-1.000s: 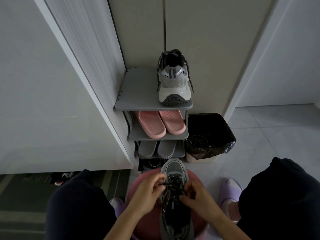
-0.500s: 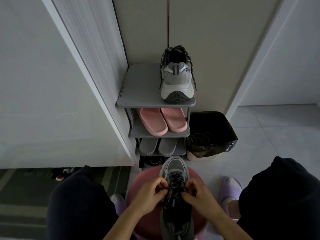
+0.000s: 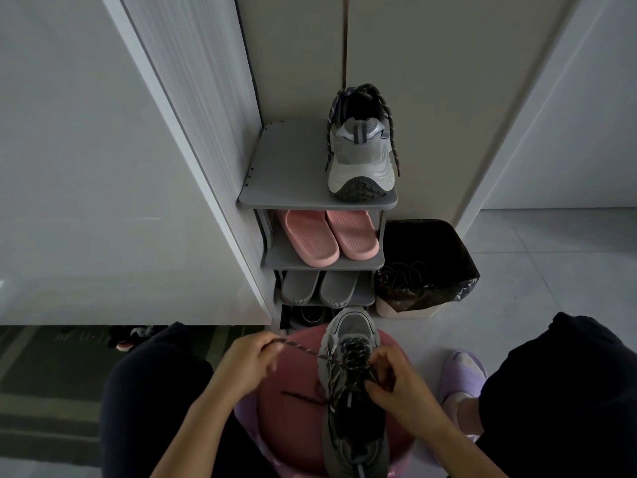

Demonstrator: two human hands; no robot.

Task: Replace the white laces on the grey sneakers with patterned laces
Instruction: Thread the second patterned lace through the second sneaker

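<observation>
The grey sneaker at the bottom centre of the frame has a woven mesh toe and matt suede-like side panels, and the patterned lace I pull is a round braided cord, dark with pale flecks. It rests on a smooth, matt pink stool. At centre, the shoe rack looks like matt grey plastic holding ribbed, rubbery pink slippers, beside a crinkled, glossy black plastic bag on smooth pale floor tiles.
</observation>
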